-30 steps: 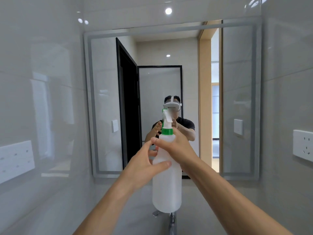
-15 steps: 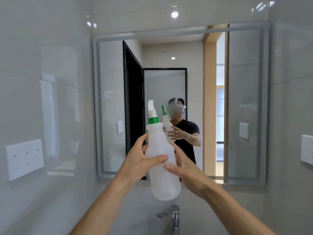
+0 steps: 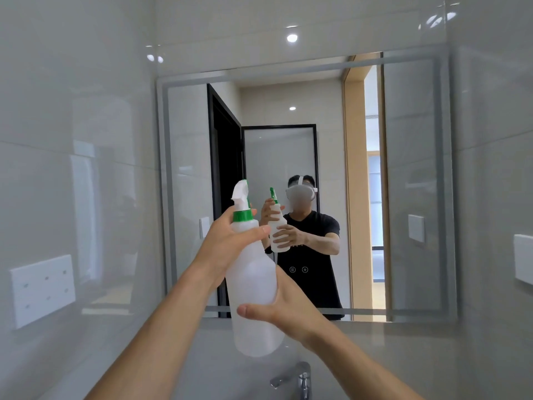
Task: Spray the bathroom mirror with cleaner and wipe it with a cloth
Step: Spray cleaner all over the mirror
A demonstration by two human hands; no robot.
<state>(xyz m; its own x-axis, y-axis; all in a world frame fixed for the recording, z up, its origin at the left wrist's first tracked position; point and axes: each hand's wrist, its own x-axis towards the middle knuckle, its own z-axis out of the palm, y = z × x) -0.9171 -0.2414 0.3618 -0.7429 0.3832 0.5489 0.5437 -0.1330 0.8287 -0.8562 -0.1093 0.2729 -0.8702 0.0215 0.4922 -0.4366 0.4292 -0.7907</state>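
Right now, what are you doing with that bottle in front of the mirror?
A person is getting ready to clean the bathroom mirror. Both hands hold a white spray bottle with a green collar, raised in front of the glass. The left hand grips it up near the neck, and the right hand wraps around the lower body. The nozzle points away toward the mirror. No spray or wet patches show on the glass yet, and no cloth is in view. A faucet sits below.

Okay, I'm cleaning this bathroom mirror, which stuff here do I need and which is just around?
For the job:
spray bottle, gripped by left hand and right hand
mirror
No cloth in view.

Just around:
tap
wall sockets
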